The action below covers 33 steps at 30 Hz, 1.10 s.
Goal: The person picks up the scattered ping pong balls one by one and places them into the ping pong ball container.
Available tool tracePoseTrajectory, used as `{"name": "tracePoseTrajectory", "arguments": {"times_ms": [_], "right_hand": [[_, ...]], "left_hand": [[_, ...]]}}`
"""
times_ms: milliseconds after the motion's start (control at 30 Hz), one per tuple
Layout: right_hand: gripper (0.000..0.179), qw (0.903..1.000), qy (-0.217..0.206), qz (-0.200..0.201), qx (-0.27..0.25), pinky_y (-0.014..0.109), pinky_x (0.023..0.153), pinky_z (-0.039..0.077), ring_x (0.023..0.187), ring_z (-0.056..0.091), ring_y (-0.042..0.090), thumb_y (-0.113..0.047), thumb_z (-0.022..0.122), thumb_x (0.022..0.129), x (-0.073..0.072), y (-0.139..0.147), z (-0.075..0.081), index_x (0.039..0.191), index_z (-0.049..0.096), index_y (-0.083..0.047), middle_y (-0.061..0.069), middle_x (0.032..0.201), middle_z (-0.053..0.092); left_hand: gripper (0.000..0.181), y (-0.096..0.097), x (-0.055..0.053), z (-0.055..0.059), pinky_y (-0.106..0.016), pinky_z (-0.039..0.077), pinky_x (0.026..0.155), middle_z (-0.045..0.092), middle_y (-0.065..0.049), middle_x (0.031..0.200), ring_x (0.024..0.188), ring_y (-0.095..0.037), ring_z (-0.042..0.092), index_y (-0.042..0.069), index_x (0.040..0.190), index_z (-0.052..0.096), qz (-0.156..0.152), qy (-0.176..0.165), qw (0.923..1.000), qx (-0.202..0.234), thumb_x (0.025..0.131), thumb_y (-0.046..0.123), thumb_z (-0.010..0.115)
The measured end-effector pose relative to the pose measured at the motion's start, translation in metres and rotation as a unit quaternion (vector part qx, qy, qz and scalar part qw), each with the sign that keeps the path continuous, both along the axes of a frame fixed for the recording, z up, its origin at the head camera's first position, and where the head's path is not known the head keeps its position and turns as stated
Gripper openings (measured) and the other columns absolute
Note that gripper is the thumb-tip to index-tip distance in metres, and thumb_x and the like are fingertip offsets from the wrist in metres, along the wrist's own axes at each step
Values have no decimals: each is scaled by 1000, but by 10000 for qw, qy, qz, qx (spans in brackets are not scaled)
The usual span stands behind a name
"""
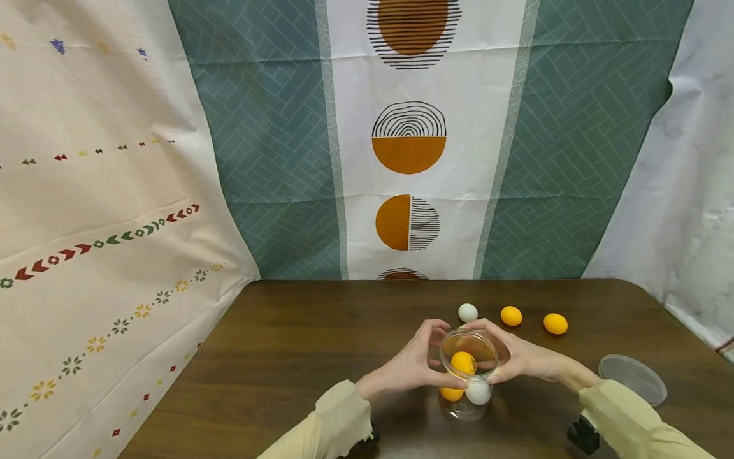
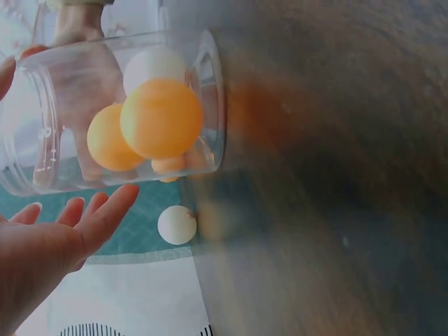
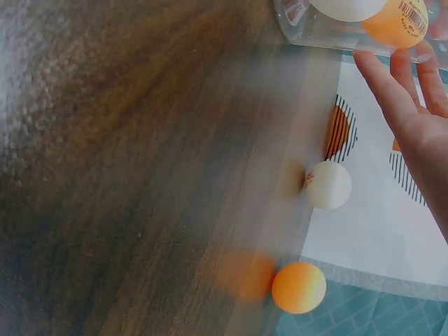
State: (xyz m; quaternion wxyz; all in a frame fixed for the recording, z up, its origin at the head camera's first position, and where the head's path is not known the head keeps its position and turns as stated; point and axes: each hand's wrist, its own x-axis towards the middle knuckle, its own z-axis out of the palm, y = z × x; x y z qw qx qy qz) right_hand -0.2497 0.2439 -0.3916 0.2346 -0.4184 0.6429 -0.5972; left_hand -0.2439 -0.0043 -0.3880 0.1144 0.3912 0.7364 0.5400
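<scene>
A clear plastic jar (image 1: 466,413) stands upright on the table without a lid. Inside it are two orange ping-pong balls (image 2: 162,119) and a white ping-pong ball (image 1: 478,393). My left hand (image 1: 407,368) holds the jar's left side near the rim, thumb in front and fingers curved behind. From the other side my right hand (image 1: 524,357) grips it in the same way. Just behind the jar lies a loose white ball (image 3: 327,185). Two loose orange balls, one nearer (image 1: 511,315) and one farther right (image 1: 555,323), rest beyond the right hand.
A round translucent lid (image 1: 633,380) lies flat on the brown wooden table (image 1: 298,357), to the right beside the right forearm. A patterned cloth (image 1: 269,159) hangs along the table's back edge, with pale cloths at both sides.
</scene>
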Motion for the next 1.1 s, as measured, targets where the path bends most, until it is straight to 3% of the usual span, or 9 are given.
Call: {"name": "tracePoseTrajectory", "arguments": {"times_ms": [333,600,1100], "right_hand": [[71,10000,-10,-51,37,49,91,34,123,26,35,-5,63,80,0,0,0,135,18,-4,23,134,23],[71,9997,-141,-157,113,49,92,33,124,26,33,-4,63,80,0,2,-2,135,19,-6,22,136,21],[71,9992,-86,-313,224,48,91,34,123,27,34,-4,64,81,2,2,-1,136,20,-8,20,137,23]], "left_hand": [[72,2,4,-2,-27,44,78,39,0,116,111,-15,41,17,127,25,-120,43,9999,-1,76,15,74],[72,4,5,-3,-28,42,81,36,3,120,114,-14,39,17,130,24,-30,98,9998,-183,77,20,73],[70,6,7,-2,-27,44,76,38,3,127,113,-14,42,18,129,29,103,553,9979,-319,77,23,74]]}}
